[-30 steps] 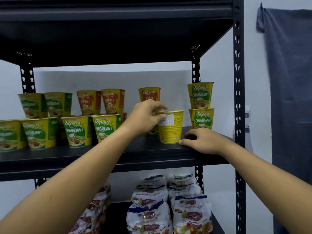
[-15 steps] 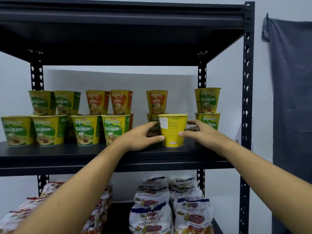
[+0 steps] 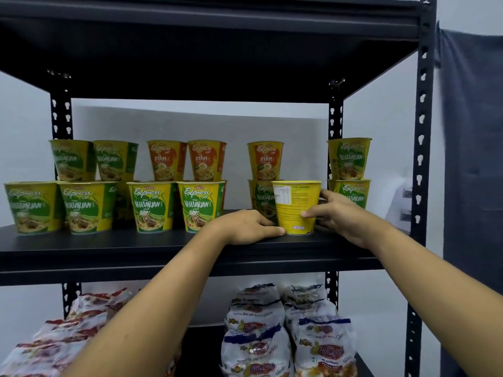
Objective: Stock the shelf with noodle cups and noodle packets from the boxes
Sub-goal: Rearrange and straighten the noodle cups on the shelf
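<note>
Cup: A yellow noodle cup (image 3: 296, 208) stood upright near the front edge of the middle shelf (image 3: 136, 248), right of centre. Its nutrition panel faced outward while the other cups showed their branded fronts.
Right hand: The right hand (image 3: 340, 216) gripped the cup, thumb on the printed face and fingers curled round the far side. The hold looked suited to turning the label round.
Left hand: The left hand (image 3: 245, 227) lay palm down on the board with fingers nearly straight. One fingertip touched the cup's base, apparently to steady it.
Neighbours: Vegetarian cups (image 3: 349, 161) were stacked two high just to the right, and an Ayam cup (image 3: 265, 161) topped another stack just behind on the left. The narrow slot between them probably explained the two-handed care.
Lower shelf: Noodle packets (image 3: 255, 346) lay piled below.
Stage: The cup appeared placed but not yet faced forward.
</note>
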### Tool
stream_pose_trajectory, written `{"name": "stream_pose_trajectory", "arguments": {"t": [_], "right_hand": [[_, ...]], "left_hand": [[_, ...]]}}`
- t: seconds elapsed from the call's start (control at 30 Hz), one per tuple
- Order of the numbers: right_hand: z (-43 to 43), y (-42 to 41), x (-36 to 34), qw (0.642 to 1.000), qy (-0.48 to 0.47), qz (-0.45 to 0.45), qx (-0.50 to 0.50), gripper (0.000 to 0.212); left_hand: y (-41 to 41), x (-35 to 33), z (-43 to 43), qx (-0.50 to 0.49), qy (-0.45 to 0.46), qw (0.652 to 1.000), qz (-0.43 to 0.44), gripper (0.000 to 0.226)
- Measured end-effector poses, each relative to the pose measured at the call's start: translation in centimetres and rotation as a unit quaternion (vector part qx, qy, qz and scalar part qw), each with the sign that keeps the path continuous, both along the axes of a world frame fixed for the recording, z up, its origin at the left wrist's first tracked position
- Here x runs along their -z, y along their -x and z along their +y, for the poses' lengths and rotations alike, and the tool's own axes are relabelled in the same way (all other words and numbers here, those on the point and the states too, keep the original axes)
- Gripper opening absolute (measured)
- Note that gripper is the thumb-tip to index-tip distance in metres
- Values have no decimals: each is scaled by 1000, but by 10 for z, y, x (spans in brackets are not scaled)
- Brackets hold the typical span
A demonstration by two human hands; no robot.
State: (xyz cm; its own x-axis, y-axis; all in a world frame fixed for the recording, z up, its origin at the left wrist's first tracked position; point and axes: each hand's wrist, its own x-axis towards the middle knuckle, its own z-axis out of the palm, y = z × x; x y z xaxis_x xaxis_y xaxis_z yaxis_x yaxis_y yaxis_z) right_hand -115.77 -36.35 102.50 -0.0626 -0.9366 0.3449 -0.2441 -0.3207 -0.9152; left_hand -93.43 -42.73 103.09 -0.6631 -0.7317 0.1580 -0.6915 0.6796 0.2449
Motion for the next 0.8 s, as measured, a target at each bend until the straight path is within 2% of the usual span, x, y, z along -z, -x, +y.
{"name": "stream_pose_trajectory", "arguments": {"t": [0.1, 0.17, 0.23, 0.3, 0.4, 0.47, 0.6, 0.63, 0.73, 0.8], "right_hand": [[-1, 0, 1, 1000, 11, -2, 12, 70], [-1, -2, 1, 999, 14, 27, 32, 91], [-4, -3, 2, 997, 13, 53, 56, 103], [-2, -3, 2, 998, 3, 46, 44, 94], [1, 0, -1, 1000, -7, -5, 13, 58], [2, 1, 0, 999, -7, -17, 26, 60], [-2, -2, 3, 997, 0, 36, 63, 101], [-3, -2, 3, 997, 0, 45, 68, 98], [-5, 0, 3, 998, -4, 24, 54, 73], [-6, 0, 3, 998, 0, 26, 58, 72]], "left_hand": [[1, 1, -2, 2, -3, 1000, -3, 59], [1, 1, -3, -2, -1, 1000, 0, 59], [1, 1, -4, -4, 1, 1000, 2, 59], [1, 1, -4, -4, 2, 1000, 4, 59], [1, 1, -4, -5, 4, 1000, 9, 58], [0, 1, -3, -6, 5, 1000, 12, 58], [0, 0, -1, -8, 7, 1000, 11, 57], [0, 0, 0, -8, 7, 1000, 10, 56], [0, 0, 0, -7, 6, 1000, 10, 57], [0, 1, 0, -7, 4, 1000, 11, 57]]}}
